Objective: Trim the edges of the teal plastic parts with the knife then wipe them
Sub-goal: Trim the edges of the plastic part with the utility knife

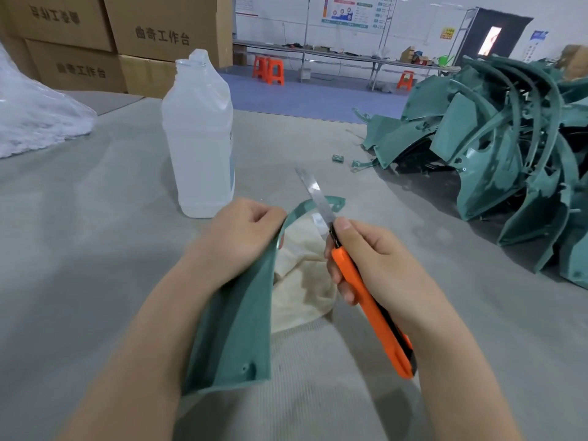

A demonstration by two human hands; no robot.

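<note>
Head view shows the left hand (241, 230) curled round the upper edge of a teal plastic part (238, 316), which runs from that fist down toward the person and arcs right as a thin rim. Right hand (369, 259) grips an orange knife (372, 303), its bare blade crossing that rim just beyond the thumb. A cream cloth (302, 275) lies between the hands, a clear bottle (199, 138) behind the left hand.

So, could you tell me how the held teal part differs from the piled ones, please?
The held teal part is one piece gripped by the left hand, the knife blade crossing its rim; the piled teal parts are many, tangled and untouched. Both are teal and curved.
</note>
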